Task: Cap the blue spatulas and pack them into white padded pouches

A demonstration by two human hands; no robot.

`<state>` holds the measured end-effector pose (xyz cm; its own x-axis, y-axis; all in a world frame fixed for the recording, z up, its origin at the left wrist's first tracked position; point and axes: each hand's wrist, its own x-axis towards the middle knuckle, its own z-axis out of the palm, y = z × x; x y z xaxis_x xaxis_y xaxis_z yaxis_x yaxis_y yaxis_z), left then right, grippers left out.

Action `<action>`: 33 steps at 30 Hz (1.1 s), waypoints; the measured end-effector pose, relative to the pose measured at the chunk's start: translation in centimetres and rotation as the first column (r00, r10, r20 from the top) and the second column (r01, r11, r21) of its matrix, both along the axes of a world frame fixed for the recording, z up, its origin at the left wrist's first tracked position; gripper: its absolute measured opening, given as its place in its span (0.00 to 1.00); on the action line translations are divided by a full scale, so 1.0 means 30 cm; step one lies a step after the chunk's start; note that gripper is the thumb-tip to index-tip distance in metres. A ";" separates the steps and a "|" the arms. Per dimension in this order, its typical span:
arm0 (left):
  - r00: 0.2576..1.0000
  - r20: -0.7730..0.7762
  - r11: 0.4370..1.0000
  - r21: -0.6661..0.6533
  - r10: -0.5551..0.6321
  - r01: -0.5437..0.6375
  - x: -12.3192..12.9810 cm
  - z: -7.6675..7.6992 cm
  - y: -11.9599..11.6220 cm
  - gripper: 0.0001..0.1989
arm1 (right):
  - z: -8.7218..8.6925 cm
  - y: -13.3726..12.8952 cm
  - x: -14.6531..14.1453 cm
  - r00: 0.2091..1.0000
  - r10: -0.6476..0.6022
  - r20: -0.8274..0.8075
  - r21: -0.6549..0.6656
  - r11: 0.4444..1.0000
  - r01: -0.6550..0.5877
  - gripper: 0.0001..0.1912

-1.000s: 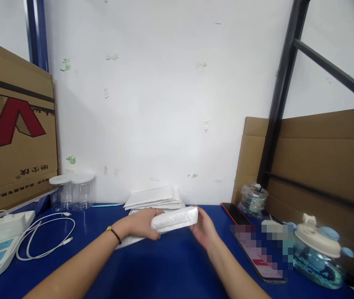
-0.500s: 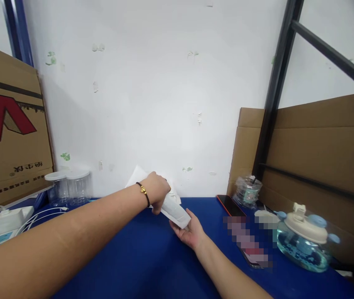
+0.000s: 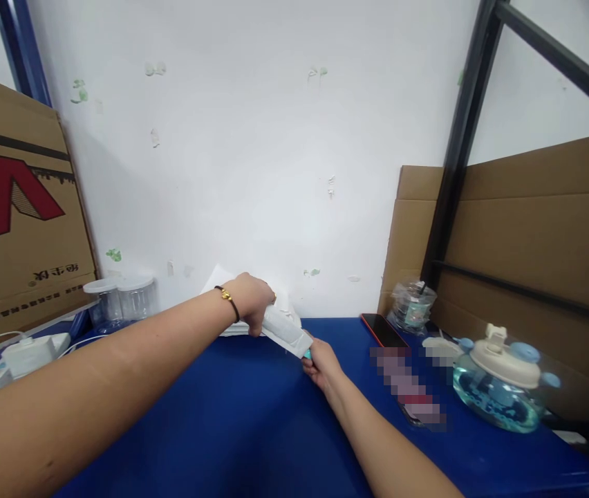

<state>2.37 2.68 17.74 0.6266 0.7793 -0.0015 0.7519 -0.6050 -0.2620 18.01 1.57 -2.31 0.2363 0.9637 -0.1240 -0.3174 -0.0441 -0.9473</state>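
White pouch (image 3: 287,332), likely light and soft, best held by its ends; left hand (image 3: 251,299) clasps it, right hand (image 3: 322,364) apparently pinches a teal bit (image 3: 307,353).

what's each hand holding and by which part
The left hand holds a white packet by its upper end; the right hand seemingly pinches something teal at the packet's lower end.
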 end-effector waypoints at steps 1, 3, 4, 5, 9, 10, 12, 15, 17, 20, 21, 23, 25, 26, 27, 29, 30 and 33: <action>1.000 -0.006 1.000 -0.016 0.008 -0.008 -0.015 -0.002 -0.002 0.24 | -0.002 0.003 0.022 0.998 -0.029 0.062 0.006 1.000 0.029 0.15; 1.000 -0.014 0.998 -0.060 0.021 -0.022 -0.062 -0.015 -0.007 0.24 | -0.007 0.007 0.076 0.976 -0.098 0.195 0.022 0.995 0.096 0.18; 0.999 -0.020 0.996 -0.083 0.029 -0.031 -0.094 -0.026 -0.008 0.25 | -0.010 0.008 0.104 0.955 -0.134 0.264 0.031 0.991 0.130 0.19; 0.999 -0.024 0.994 -0.098 0.040 -0.042 -0.130 -0.039 -0.009 0.26 | -0.013 0.009 0.132 0.928 -0.167 0.333 0.043 0.986 0.162 0.19; 0.992 -0.049 0.980 -0.156 0.115 -0.122 -0.295 -0.097 0.008 0.30 | -0.025 0.012 0.204 0.777 -0.226 0.588 0.075 0.971 0.226 0.22; 0.992 -0.036 0.975 -0.179 0.125 -0.129 -0.336 -0.112 0.013 0.32 | -0.027 0.013 0.208 0.735 -0.223 0.640 0.078 0.971 0.226 0.22; 0.990 0.012 0.966 -0.220 0.140 -0.134 -0.412 -0.145 0.023 0.34 | -0.030 0.015 0.203 0.654 -0.205 0.728 0.080 0.973 0.215 0.23; 0.988 0.053 0.956 -0.263 0.148 -0.129 -0.512 -0.215 0.031 0.37 | -0.031 0.011 0.178 0.533 -0.168 0.830 0.084 0.980 0.179 0.23; 0.986 0.057 0.951 -0.277 0.159 -0.137 -0.571 -0.275 0.038 0.40 | -0.030 0.003 0.157 0.449 -0.148 0.881 0.091 0.985 0.147 0.23; 0.971 0.055 0.942 -0.261 0.234 -0.213 -0.627 -0.364 0.053 0.47 | -0.029 -0.013 0.116 0.333 -0.114 0.936 0.089 0.992 0.090 0.20; 0.965 0.081 0.944 -0.244 0.249 -0.224 -0.629 -0.390 0.057 0.51 | -0.029 -0.018 0.100 0.299 -0.103 0.949 0.085 0.994 0.071 0.20; 0.956 0.192 0.958 -0.223 0.222 -0.178 -0.595 -0.436 0.053 0.54 | -0.033 -0.025 0.063 0.239 -0.087 0.967 0.080 0.996 0.041 0.19; 0.925 0.354 0.971 -0.234 0.137 -0.054 -0.506 -0.479 0.031 0.47 | -0.038 -0.030 0.027 0.187 -0.088 0.978 0.084 0.996 0.027 0.20; 0.898 0.424 0.969 -0.248 0.121 -0.013 -0.446 -0.502 0.014 0.42 | -0.042 -0.031 0.012 0.164 -0.093 0.982 0.090 0.996 0.025 0.20; 0.876 0.471 0.968 -0.250 0.101 0.023 -0.378 -0.526 -0.006 0.39 | -0.045 -0.033 -0.001 0.143 -0.098 0.985 0.096 0.995 0.026 0.20; 0.882 0.465 0.968 -0.247 0.071 0.052 -0.240 -0.576 -0.047 0.40 | -0.052 -0.039 -0.019 0.108 -0.111 0.988 0.108 0.994 0.026 0.20; 0.892 0.444 0.967 -0.254 0.082 0.037 -0.178 -0.600 -0.063 0.42 | -0.054 -0.042 -0.023 0.092 -0.117 0.989 0.116 0.993 0.023 0.20; 0.909 0.400 0.961 -0.278 0.119 -0.004 -0.052 -0.653 -0.080 0.41 | -0.052 -0.051 -0.023 0.027 -0.135 0.990 0.134 0.991 0.016 0.18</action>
